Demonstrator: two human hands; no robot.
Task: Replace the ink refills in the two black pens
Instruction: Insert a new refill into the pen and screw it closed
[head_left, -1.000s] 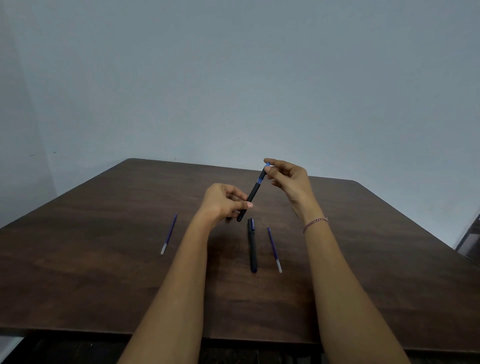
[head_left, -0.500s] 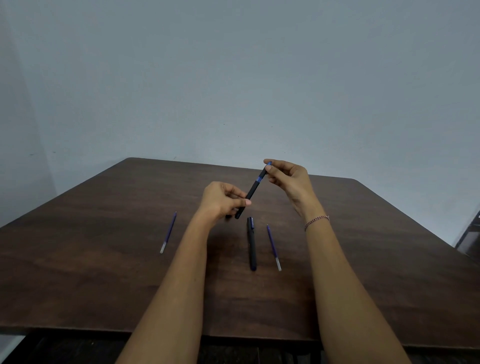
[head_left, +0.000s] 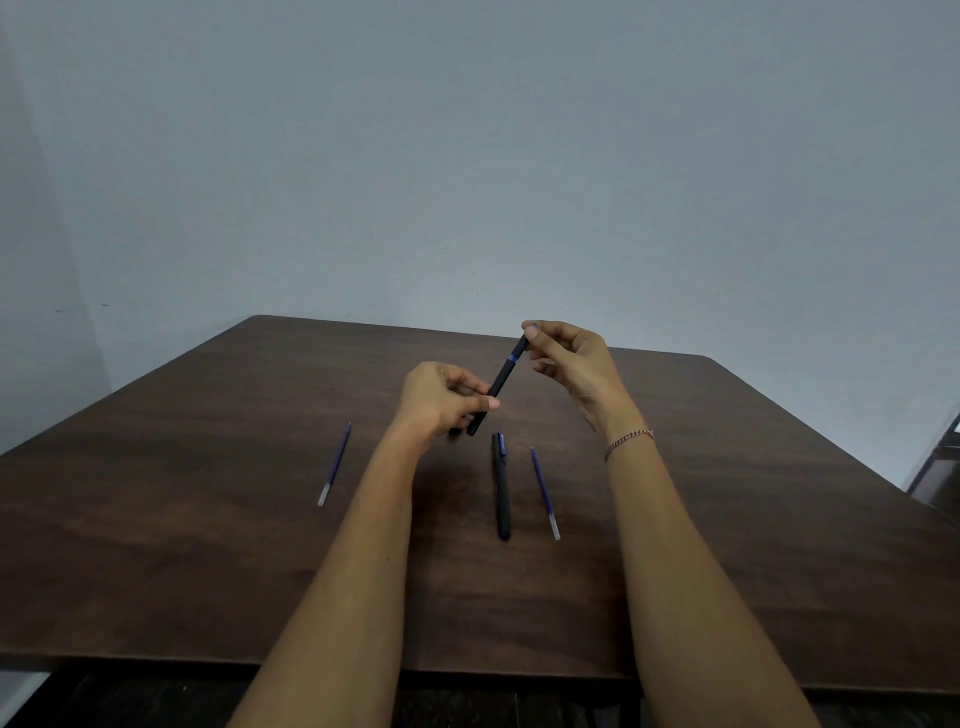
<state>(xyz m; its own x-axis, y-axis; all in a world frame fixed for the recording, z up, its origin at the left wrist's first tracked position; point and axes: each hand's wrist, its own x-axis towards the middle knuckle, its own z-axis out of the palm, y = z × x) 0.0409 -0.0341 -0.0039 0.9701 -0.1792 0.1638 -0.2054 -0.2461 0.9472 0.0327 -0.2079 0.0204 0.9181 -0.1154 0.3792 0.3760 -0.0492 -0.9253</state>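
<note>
Above the middle of the table (head_left: 208, 545), somewhat toward its far edge, the head view shows one black pen (head_left: 503, 378) held tilted in the air, its lower end nearer the person and its upper end leaning toward the far right corner. The left hand (head_left: 441, 400) pinches the lower barrel between thumb and curled fingers, while the right hand (head_left: 566, 358) pinches the top end, just above a blue band, with thumb and forefinger. This looks like opening the pen to reach its refill. It would go best with the left hand holding the barrel steady and only the right fingertips twisting, then a pull straight along the pen's line, kept over the table so a loose part lands there. The second black pen (head_left: 502, 486) lies flat, pointing from near edge to far edge, with a blue refill (head_left: 544, 493) just beside it on the right, apart. Another refill (head_left: 335, 464) lies well apart toward the left edge; which one is fresh cannot be told
</note>
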